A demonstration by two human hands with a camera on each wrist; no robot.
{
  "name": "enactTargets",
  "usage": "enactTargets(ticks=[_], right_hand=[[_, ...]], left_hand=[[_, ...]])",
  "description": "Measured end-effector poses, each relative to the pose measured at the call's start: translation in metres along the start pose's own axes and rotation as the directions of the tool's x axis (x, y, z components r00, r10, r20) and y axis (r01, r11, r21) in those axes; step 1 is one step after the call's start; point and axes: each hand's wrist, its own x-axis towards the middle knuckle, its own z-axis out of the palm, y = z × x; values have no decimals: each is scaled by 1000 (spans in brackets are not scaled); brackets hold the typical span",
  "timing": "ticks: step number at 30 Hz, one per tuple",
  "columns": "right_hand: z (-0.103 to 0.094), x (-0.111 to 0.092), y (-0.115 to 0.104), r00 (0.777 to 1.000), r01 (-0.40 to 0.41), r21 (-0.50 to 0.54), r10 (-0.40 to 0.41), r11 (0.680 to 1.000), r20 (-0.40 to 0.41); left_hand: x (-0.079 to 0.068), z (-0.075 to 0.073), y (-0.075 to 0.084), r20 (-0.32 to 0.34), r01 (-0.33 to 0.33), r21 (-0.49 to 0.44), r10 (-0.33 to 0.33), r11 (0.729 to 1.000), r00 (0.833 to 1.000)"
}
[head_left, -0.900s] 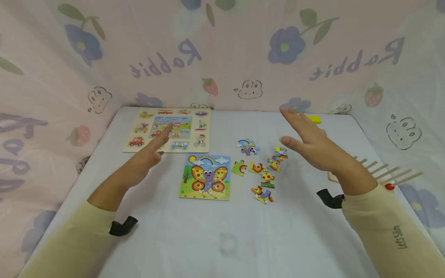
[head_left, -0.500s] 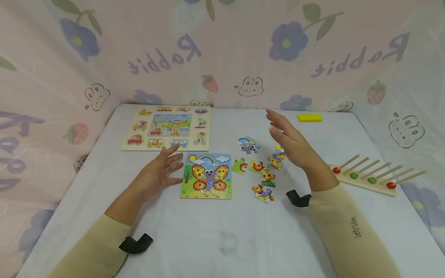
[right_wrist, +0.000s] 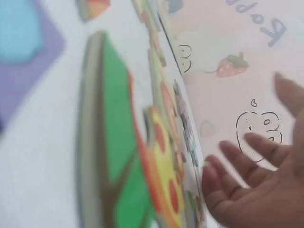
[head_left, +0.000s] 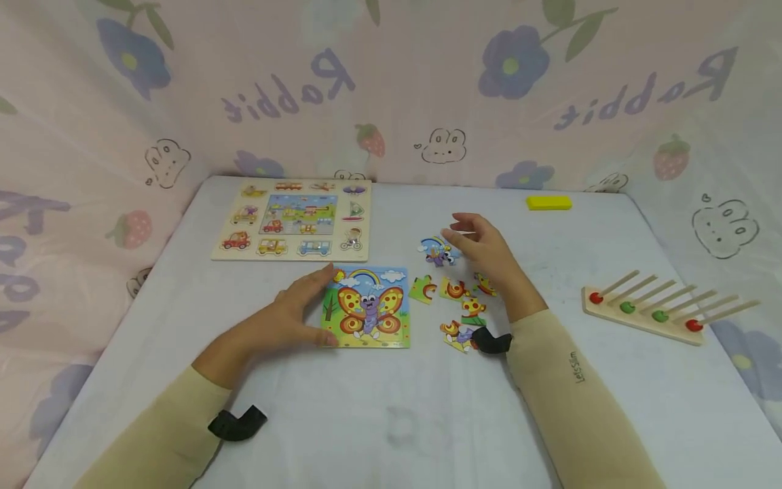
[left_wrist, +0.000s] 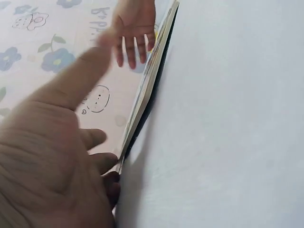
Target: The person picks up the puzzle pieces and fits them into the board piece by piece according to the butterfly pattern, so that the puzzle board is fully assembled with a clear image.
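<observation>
My left hand (head_left: 284, 316) spans the left edge of a square butterfly picture board (head_left: 366, 309), the fingers at its upper corner and the thumb over its lower one. In the left wrist view the thumb stands straight, and the fingertips of the left hand (left_wrist: 47, 147) meet the far end of a thin board edge (left_wrist: 147, 90). My right hand (head_left: 489, 251) is beside a rainbow puzzle piece (head_left: 436, 251), holding nothing. Its loosely bent fingers show in the right wrist view, where the right hand (right_wrist: 266, 185) is past blurred pieces. Whether it touches a piece is unclear.
Several butterfly puzzle pieces (head_left: 454, 288) lie right of the board, partly hidden by the right arm. A wooden vehicle puzzle (head_left: 299, 252) lies at the back left. A yellow block (head_left: 548, 203) is at the back, and a peg stand (head_left: 641, 319) with red and green beads is at right.
My left hand has come down from over the vehicle puzzle to the butterfly board's left edge. My right hand has moved left and down, toward the rainbow piece. The head view has shifted slightly.
</observation>
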Motion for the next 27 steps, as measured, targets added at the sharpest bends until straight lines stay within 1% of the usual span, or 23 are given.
enactTargets(ticks=[3, 6, 8, 11, 15, 19, 22, 27], right_hand=[[6, 3, 10, 1000, -9, -89, 11, 996, 15], [11, 5, 16, 999, 16, -188, -10, 982, 33], [12, 5, 17, 999, 36, -248, -27, 968, 39], [14, 7, 17, 998, 58, -314, -45, 948, 48], [15, 7, 17, 998, 54, -368, -43, 928, 38], [12, 4, 17, 1000, 31, -368, -31, 929, 6], [10, 1, 14, 1000, -4, -350, -3, 937, -18], [12, 0, 12, 997, -74, -366, 65, 928, -38]], left_hand=[[1, -2, -1, 51, -21, 148, 14, 989, 999], [1, -6, 1, 98, -34, 247, 10, 968, 995], [2, -9, 3, 124, -32, 292, -5, 956, 992], [4, -12, 4, 145, -41, 328, -7, 944, 989], [5, -11, 0, 150, -65, 323, 17, 944, 988], [6, -11, -4, 142, -74, 318, 30, 945, 989], [6, -11, -5, 135, -70, 323, 27, 944, 990], [2, -10, -6, 126, -79, 300, 43, 951, 991]])
